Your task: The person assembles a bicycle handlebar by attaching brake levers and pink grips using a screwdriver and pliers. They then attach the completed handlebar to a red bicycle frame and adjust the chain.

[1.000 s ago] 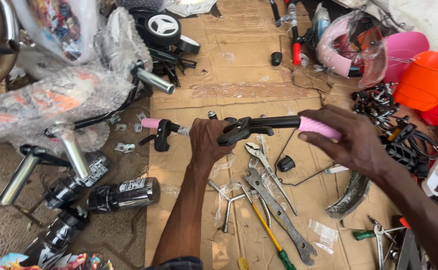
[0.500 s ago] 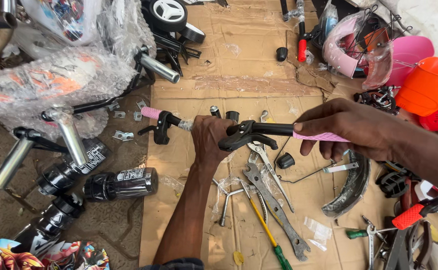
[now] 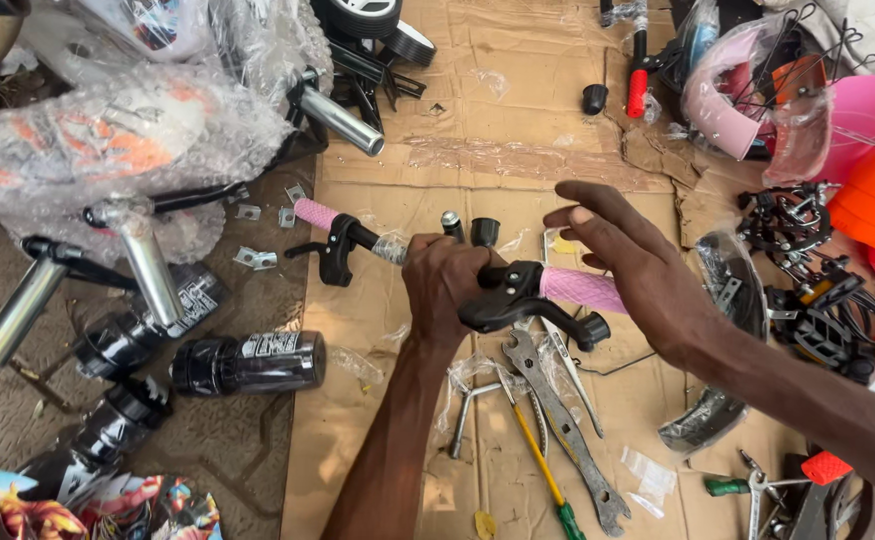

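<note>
Right hand point(image 3: 648, 275) lifted off pink grip point(image 3: 583, 290), fingers wide; left hand point(image 3: 448, 285) clasping handlebar point(image 3: 378, 243), tools beneath

Two bare forearms; no sleeves, gloves

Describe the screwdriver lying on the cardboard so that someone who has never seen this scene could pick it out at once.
Start at the flattened cardboard sheet on the ground and find the handlebar with pink grips, which the left hand holds. Just below it lies a cluster of grey wrenches. The screwdriver lies among them, the only tool there with a yellow shaft and a green handle.
</note>
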